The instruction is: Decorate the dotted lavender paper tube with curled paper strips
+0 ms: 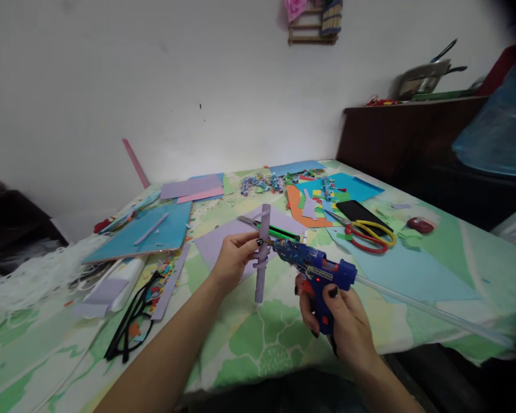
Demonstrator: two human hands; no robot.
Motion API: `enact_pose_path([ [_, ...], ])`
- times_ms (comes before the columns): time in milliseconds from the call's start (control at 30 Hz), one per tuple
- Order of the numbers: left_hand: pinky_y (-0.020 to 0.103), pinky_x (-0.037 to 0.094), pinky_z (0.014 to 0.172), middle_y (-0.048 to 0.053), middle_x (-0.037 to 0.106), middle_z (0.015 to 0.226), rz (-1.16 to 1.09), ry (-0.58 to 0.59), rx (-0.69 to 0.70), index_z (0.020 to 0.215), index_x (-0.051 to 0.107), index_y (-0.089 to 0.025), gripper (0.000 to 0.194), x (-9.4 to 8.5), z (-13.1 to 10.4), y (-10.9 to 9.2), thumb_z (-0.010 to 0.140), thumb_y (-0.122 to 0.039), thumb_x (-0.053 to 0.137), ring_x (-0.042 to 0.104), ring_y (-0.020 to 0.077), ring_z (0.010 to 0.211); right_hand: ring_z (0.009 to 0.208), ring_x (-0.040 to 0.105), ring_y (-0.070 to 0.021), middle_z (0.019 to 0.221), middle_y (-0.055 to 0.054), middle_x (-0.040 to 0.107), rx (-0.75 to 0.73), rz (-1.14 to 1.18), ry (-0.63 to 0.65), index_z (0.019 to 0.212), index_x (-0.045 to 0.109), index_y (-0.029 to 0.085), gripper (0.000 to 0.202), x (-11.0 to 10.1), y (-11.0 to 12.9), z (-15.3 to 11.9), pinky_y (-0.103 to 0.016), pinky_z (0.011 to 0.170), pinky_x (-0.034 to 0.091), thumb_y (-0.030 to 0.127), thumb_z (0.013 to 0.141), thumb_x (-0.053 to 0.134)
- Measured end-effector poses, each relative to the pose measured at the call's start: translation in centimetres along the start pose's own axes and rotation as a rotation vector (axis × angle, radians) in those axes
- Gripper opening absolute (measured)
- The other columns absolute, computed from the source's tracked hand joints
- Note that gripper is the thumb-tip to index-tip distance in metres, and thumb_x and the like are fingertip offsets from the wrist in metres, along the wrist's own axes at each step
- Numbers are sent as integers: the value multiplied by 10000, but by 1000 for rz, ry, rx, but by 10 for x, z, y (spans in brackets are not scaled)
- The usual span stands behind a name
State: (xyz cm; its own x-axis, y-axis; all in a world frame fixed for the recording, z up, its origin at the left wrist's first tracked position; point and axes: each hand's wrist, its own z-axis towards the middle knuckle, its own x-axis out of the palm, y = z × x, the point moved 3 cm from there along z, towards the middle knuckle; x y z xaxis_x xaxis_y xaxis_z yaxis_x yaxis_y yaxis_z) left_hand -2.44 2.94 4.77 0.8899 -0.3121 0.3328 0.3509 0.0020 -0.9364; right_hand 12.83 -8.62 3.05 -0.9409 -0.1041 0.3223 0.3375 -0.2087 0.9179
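My left hand (236,255) pinches a rolled purple paper tube (261,281), held upright over the table, with a narrow strip of the same paper wound round it. In my right hand (344,312) is a blue hot glue gun (313,264), gripped by its handle and showing a small red light. Its nozzle points left and meets the tube beside my left fingertips; whether glue is coming out I cannot tell. A long clear glue stick (430,310) sticks out of the gun's back. Behind the tube lies a green utility knife (279,231) on a purple paper sheet (215,244).
Scissors (365,235) with red and yellow handles lie beside a black phone (361,212) at the right. Black glasses (133,321), a blue folder (155,226) and white string (38,275) are at the left. Paper scraps and small rolled pieces (262,182) lie farther back.
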Motion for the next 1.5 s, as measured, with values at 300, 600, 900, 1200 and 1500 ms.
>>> enact_pose_path([
  [300,224,440,541,61,679,663,-21,13,-38,728,734,-110,194,3,-2,-1,592,-248,739,575,115,574,408,378,-82,498,35,458,-18,22,-18,912,521,146,349,-5,-5,2,-219,411,270,480,906,421],
  [600,223,433,523,68,677,654,-39,1,-49,726,730,-97,219,5,-5,-4,567,-246,739,576,119,565,416,382,-80,495,34,445,-10,4,-22,880,534,135,354,-4,-5,3,-227,417,257,469,908,423],
  [900,215,418,497,60,660,626,-54,15,-46,734,722,-91,233,6,-6,-7,559,-244,733,565,116,540,414,379,-58,604,9,482,-59,-5,-32,805,517,141,392,1,-1,3,-223,404,260,513,893,429],
  [1200,204,417,484,51,645,594,-52,34,-24,727,726,-97,206,4,-6,-7,580,-241,710,556,108,523,431,373,-65,561,25,452,-70,-28,-14,812,516,146,380,2,-2,2,-231,426,262,501,904,420],
  [1500,182,426,483,33,646,583,-58,33,-39,720,731,-113,207,4,-7,-7,571,-258,728,571,101,521,448,363,-77,512,38,423,-55,-37,8,816,520,153,373,2,-5,-1,-233,431,254,505,901,430],
])
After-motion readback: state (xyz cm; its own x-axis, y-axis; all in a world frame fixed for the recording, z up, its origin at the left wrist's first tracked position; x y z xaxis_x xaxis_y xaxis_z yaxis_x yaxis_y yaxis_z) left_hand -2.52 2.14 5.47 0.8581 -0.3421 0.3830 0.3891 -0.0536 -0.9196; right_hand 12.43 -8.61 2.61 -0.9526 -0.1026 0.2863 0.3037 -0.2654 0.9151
